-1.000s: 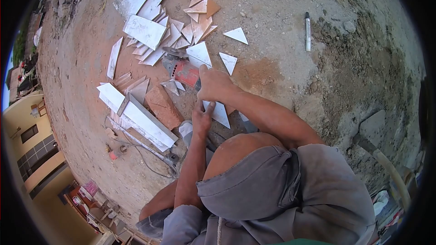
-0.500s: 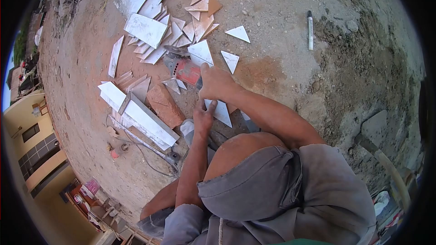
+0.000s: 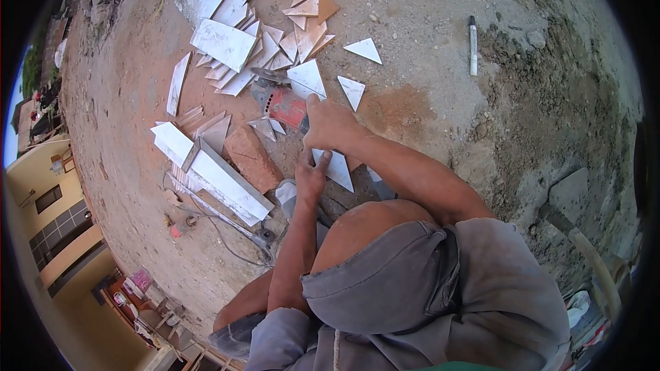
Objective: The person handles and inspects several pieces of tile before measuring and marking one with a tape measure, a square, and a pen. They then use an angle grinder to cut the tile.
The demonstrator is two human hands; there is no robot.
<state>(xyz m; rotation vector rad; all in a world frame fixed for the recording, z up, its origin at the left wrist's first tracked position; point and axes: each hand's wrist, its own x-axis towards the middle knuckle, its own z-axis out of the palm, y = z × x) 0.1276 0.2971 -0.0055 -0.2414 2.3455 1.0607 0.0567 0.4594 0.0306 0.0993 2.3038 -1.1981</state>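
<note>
My right hand (image 3: 333, 124) is wrapped round the rear of a red angle grinder (image 3: 284, 107), whose disc (image 3: 271, 75) points toward the tile heap. Close beside the grinder lies a white tile piece (image 3: 307, 80). Nearer my body, my left hand (image 3: 313, 175) grips a white triangular tile (image 3: 337, 170), the thumb resting on its face; the other fingers are partly hidden. Two loose white triangles, one tile offcut (image 3: 364, 51) and a smaller tile offcut (image 3: 352, 91), lie on the dirt beyond my right hand.
A heap of cut tiles (image 3: 223, 42) spreads ahead. Left of my hands are a reddish brick (image 3: 253, 159), long white tile strips (image 3: 213, 173), a second tool (image 3: 181, 227) and a cable (image 3: 221, 239). A marker (image 3: 473, 46) lies at right, and a shovel (image 3: 577, 237) at far right.
The whole view has shifted very slightly. Both hands, the grinder and the triangular tile keep nearly the same positions and grips.
</note>
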